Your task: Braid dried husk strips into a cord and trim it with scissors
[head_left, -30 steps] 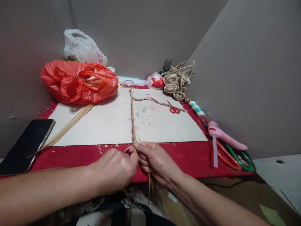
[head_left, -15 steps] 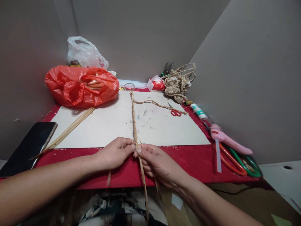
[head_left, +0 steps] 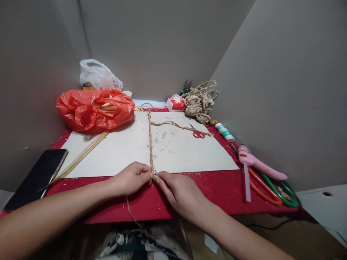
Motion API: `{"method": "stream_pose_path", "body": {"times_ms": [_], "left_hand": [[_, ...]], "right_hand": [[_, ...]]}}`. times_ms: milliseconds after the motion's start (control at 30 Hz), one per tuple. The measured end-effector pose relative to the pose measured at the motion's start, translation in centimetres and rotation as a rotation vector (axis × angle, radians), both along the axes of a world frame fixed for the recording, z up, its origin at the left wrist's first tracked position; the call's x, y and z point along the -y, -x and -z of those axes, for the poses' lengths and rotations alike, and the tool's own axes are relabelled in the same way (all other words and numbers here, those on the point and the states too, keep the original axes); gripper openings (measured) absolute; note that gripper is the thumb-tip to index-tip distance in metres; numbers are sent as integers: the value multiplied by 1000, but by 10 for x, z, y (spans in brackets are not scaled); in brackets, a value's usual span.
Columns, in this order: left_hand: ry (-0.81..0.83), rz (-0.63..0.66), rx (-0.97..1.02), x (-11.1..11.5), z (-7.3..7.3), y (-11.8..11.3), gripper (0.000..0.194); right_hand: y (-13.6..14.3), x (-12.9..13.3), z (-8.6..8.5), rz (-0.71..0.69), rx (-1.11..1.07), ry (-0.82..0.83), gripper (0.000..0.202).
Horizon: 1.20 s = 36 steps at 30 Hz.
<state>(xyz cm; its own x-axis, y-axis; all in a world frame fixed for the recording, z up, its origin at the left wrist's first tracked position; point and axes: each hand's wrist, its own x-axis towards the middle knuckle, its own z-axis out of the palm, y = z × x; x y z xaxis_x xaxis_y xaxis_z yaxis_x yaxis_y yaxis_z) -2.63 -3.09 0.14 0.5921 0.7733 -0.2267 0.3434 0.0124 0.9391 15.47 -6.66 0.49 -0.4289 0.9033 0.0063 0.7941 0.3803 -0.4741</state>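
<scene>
A long braid of tan plant fibre runs down the white sheet toward me, its far end beside a thin ring. My left hand pinches the near end of the braid between thumb and finger. Right beside it, my right hand is closed on a fibre strand at the same spot, fingertips almost touching the left ones. One loose strand hangs from under my left hand over the table edge. A second thin braid branches off to the right, near small red-handled scissors.
At left stand a red plastic bag, a white bag and a phone, with dry fibre strips beside them. At right lie coiled rope, a white-green roll, a pink glue gun and orange-green handled tools.
My right hand has turned over, its back now more upward, and the strand that hung below the braid's end no longer shows there. The camera view has tilted slightly upward.
</scene>
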Motion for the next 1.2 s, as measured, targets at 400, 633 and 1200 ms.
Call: {"method": "stream_pose_path", "body": {"times_ms": [400,633,1200], "left_hand": [[288,-234,204,18,-5,-6,39],[291,-231,211,14,-1,-4,40],[155,-220,280,10,16,-1,38]], "right_hand": [[29,32,-11,-7,-4,-117,29],[13,45,-21,-119,-1,-129,25],[-117,-164,-35,747,315,27,30]]}}
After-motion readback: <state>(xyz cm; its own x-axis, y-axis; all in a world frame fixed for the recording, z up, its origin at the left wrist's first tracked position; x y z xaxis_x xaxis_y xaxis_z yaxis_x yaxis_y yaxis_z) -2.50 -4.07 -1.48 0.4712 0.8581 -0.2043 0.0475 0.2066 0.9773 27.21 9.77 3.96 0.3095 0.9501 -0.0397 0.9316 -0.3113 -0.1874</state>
